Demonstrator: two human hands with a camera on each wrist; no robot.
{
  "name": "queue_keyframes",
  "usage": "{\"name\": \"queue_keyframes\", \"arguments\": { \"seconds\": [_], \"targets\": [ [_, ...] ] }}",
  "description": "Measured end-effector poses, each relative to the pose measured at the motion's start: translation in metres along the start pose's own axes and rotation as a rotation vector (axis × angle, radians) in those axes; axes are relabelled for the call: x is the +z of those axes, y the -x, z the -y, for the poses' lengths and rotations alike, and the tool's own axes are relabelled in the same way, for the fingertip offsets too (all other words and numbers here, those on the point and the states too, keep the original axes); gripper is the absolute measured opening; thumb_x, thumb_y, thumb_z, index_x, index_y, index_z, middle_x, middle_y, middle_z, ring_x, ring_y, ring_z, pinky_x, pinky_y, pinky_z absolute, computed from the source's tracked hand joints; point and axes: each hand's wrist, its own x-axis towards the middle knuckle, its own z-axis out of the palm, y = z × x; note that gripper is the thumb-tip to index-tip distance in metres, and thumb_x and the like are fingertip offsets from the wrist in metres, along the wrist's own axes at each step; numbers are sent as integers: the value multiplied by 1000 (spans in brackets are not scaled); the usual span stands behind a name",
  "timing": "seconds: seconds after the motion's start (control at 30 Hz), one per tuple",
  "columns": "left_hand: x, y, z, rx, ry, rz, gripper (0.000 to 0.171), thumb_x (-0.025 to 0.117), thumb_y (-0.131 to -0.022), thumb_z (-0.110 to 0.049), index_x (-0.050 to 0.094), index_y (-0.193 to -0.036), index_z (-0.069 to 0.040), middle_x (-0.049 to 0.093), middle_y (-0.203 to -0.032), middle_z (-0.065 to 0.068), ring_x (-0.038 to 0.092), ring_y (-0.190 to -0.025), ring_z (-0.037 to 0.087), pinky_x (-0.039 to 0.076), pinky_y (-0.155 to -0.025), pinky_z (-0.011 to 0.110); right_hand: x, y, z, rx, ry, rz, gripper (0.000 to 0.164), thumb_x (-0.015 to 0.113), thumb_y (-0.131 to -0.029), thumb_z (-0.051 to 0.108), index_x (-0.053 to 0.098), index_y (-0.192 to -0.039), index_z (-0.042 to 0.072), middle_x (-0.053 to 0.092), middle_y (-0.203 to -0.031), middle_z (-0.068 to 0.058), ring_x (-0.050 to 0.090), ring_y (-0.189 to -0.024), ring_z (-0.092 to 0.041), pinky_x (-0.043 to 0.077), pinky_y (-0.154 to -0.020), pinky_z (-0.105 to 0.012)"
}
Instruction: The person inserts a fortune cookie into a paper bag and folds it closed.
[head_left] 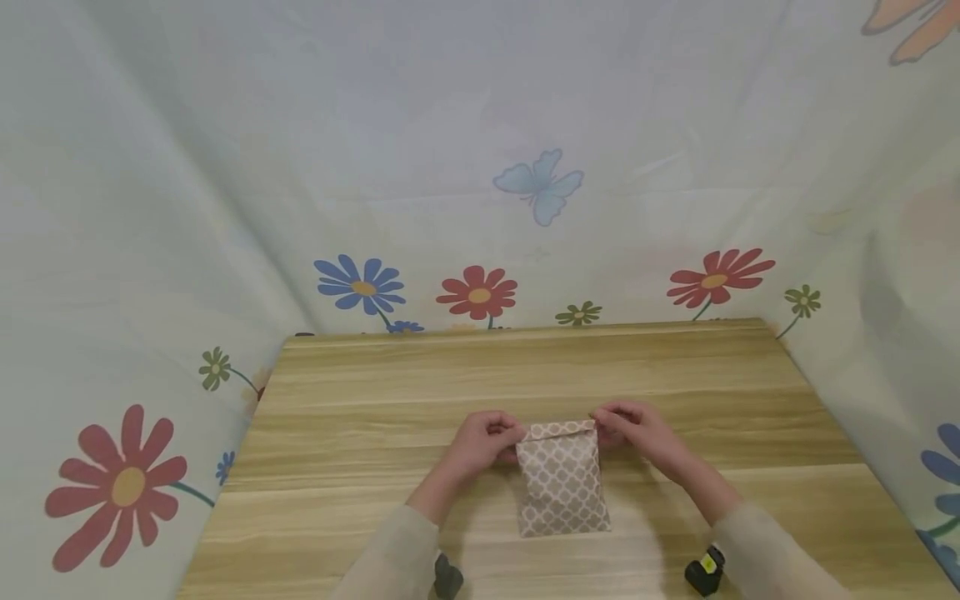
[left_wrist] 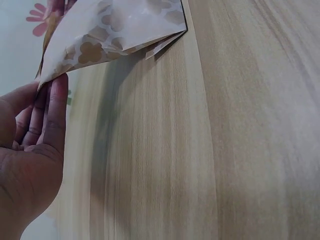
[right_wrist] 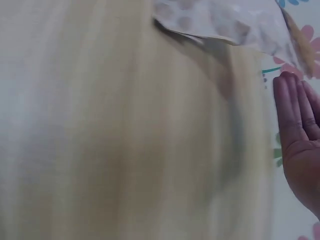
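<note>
A small paper bag with a brown-and-white lattice print stands on the wooden table, its top edge folded over into a strip. At the fold's left corner my left hand pinches the paper between thumb and fingers. The left wrist view shows this hand with its fingertips behind the bag's edge. My right hand holds the fold's opposite corner between thumb and fingertips. In the blurred right wrist view, the fingers of that hand reach up to the bag's corner, its thumb out of frame.
The wood-grain table lies under both hands. A pale curtain printed with flowers and a butterfly hangs behind and along both sides. Black devices sit at the left wrist and right wrist.
</note>
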Motion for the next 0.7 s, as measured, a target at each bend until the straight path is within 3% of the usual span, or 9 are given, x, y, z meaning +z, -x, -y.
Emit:
{"name": "queue_keyframes", "arguments": {
  "seconds": [0.17, 0.27, 0.53, 0.7],
  "targets": [
    [0, 1, -1, 5, -10, 2, 16, 72, -101, -11, 73, -106, 4, 75, -94, 11, 74, -80, 19, 67, -82, 44, 4, -17, 18, -51, 296, 19, 36, 72, -104, 33, 76, -123, 3, 77, -111, -4, 71, -101, -19, 61, -87, -34],
    [1, 1, -2, 6, -23, 6, 16, 73, -101, -12, 73, -105, 3, 75, -94, 11, 74, -79, 19, 67, -81, 42, 10, -26, 28, -104, 403, 64, 28, 73, -103, 31, 78, -116, 7, 77, -105, 2, 69, -98, -17, 58, -83, -31],
    [3, 1, -2, 23, -49, -3, 15, 74, -101, -13, 74, -105, 2, 75, -93, 10, 73, -77, 18, 67, -80, 42, 24, -39, 41, -203, 498, 144, 6, 77, -100, 19, 79, -99, 13, 76, -93, 6, 67, -87, -12, 56, -76, -26],
    [4, 1, -2, 45, -65, -17, 16, 74, -101, -13, 74, -105, 2, 76, -93, 8, 73, -77, 17, 67, -79, 40, 31, -39, 44, -233, 517, 182, 6, 79, -98, 20, 80, -99, 14, 76, -91, 8, 67, -85, -10, 57, -73, -26]
  ]
}}
